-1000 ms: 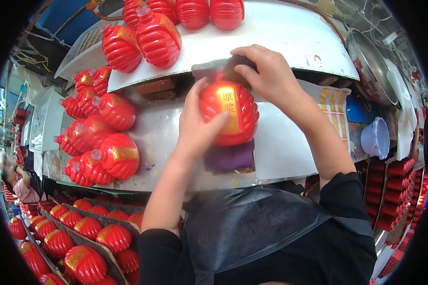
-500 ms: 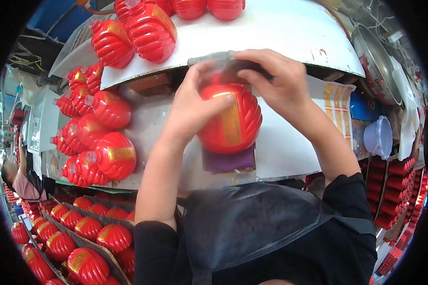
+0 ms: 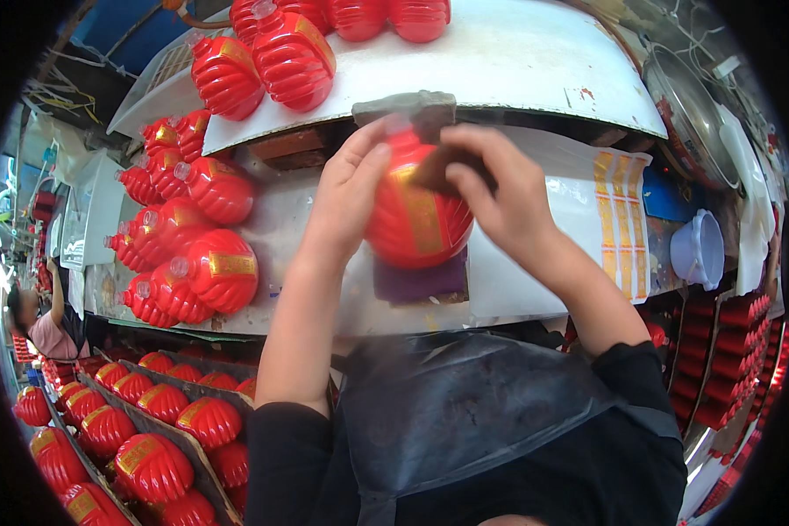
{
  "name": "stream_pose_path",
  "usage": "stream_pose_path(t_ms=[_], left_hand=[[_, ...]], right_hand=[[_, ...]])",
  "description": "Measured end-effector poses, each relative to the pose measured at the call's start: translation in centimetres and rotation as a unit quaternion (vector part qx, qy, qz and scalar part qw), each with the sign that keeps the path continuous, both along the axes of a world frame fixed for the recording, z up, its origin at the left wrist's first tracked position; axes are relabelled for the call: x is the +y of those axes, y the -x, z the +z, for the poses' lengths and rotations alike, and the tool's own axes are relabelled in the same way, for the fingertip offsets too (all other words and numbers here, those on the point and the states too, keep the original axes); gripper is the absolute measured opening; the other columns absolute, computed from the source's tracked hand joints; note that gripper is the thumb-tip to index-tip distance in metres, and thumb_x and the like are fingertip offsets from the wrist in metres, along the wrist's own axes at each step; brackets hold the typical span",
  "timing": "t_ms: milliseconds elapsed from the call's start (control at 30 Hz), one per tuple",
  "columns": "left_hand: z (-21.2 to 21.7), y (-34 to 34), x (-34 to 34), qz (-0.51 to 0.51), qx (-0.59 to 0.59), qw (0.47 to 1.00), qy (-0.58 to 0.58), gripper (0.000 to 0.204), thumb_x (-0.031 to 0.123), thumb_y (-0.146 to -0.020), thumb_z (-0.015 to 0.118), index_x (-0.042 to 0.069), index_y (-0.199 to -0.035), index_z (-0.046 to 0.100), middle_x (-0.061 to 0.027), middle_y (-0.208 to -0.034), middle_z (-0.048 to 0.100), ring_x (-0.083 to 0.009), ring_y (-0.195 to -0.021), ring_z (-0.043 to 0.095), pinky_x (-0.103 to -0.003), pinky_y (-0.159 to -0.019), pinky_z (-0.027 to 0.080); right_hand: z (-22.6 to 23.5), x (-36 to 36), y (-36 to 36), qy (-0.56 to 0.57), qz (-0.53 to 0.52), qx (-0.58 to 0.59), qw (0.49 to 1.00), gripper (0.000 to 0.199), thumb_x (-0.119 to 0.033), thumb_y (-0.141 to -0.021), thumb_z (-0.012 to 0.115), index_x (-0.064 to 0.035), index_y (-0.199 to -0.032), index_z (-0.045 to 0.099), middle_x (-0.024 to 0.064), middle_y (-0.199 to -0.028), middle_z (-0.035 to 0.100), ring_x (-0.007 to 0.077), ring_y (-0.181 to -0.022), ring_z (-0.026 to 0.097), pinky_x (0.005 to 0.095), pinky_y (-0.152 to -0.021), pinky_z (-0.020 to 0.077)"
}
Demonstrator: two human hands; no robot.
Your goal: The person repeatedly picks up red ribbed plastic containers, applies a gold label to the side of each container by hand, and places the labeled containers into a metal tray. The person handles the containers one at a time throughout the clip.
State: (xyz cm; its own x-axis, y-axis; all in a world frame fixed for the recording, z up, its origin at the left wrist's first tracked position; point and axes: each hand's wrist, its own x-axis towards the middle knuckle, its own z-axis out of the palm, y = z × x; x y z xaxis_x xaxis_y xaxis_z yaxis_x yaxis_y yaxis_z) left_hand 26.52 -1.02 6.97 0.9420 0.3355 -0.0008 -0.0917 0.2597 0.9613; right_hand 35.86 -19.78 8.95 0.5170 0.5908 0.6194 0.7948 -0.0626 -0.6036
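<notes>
A red ribbed plastic bottle [image 3: 421, 232] with a gold label stands in front of me, its clear neck pointing away. My left hand [image 3: 352, 180] grips its left side near the neck, thumb up by the shoulder. In my right hand [image 3: 504, 180] is a flat dark brown pad [image 3: 447, 168], blurred by motion, its edge over the upper part of the gold label. Beneath the bottle lies a purple cloth pad [image 3: 421, 282]. A grey bar-like block [image 3: 386, 107] sits just beyond the neck; my right hand and the pad are close to it.
Several similar red bottles [image 3: 223, 272] lie at the left of the table, and others stand on the raised white board [image 3: 508, 70]. Sheets of gold labels [image 3: 621, 223] and a lilac bucket [image 3: 698, 252] are on the right. Boxed bottles [image 3: 153, 465] fill the lower left. Another person [image 3: 51, 333] is far left.
My right hand has brought the brown pad from the neck area down onto the label. My left thumb has moved off the label, up toward the neck. The view has shifted slightly.
</notes>
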Motion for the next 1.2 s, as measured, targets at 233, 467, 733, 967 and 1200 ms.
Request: stream_pose_path(t_ms=[233, 467, 733, 967, 1200], left_hand=[[0.6, 1.2, -1.3, 0.033, -0.033, 0.999, 0.005, 0.048, 0.012, -0.105, 0.055, -0.003, -0.150, 0.050, -0.0120, -0.143, 0.061, -0.0181, -0.130, 0.058, -0.034, -0.112, 0.045], [1.1, -0.6, -0.1, 0.007, 0.031, 0.985, -0.171, 0.067, 0.009, -0.092, 0.076, -0.005, -0.150, 0.045, -0.0140, -0.137, 0.063, -0.0188, -0.126, 0.060, -0.033, -0.108, 0.048], [-1.4, -2.0, 2.1, 0.058, 0.074, 0.979, -0.179, 0.030, 0.015, -0.109, 0.055, -0.002, -0.134, 0.052, -0.0109, -0.118, 0.068, -0.0128, -0.106, 0.064, -0.029, -0.094, 0.054], [-3.1, -0.7, 1.1, 0.017, -0.004, 0.998, -0.052, 0.036, 0.020, -0.114, 0.046, 0.000, -0.142, 0.057, -0.0096, -0.134, 0.065, -0.0115, -0.118, 0.061, -0.029, -0.102, 0.051], [-5.4, 2.7, -2.9, 0.201, -0.014, 0.958, -0.206, 0.051, 0.031, -0.110, 0.049, -0.004, -0.147, 0.047, -0.0196, -0.144, 0.055, -0.0271, -0.133, 0.053, -0.039, -0.114, 0.041]], right_hand=[[2.8, 0.6, -2.0, 0.030, 0.086, 0.098, 0.991, 0.031, -0.004, -0.093, 0.072, -0.0004, -0.124, 0.069, 0.0165, -0.110, 0.074, 0.0266, -0.098, 0.074, 0.0344, -0.085, 0.0593], [1.8, 2.7, -3.1, 0.022, 0.020, -0.089, 0.996, 0.029, -0.009, -0.089, 0.071, -0.0044, -0.118, 0.069, 0.0176, -0.106, 0.074, 0.0373, -0.093, 0.072, 0.0410, -0.080, 0.0590], [-1.5, -0.8, 1.2, -0.020, 0.100, -0.218, 0.971, 0.022, 0.007, -0.078, 0.076, -0.0033, -0.097, 0.073, 0.0099, -0.099, 0.077, 0.0229, -0.093, 0.076, 0.0343, -0.082, 0.0629], [-1.0, -0.7, 0.9, 0.003, 0.002, -0.112, 0.994, 0.022, -0.005, -0.075, 0.075, -0.0095, -0.097, 0.075, 0.0079, -0.100, 0.076, 0.0259, -0.089, 0.076, 0.0363, -0.072, 0.0605], [-2.2, -2.6, 4.1, 0.024, 0.152, -0.128, 0.980, 0.027, -0.003, -0.075, 0.077, -0.0070, -0.102, 0.075, 0.0102, -0.098, 0.077, 0.0255, -0.086, 0.076, 0.0360, -0.076, 0.0613]])
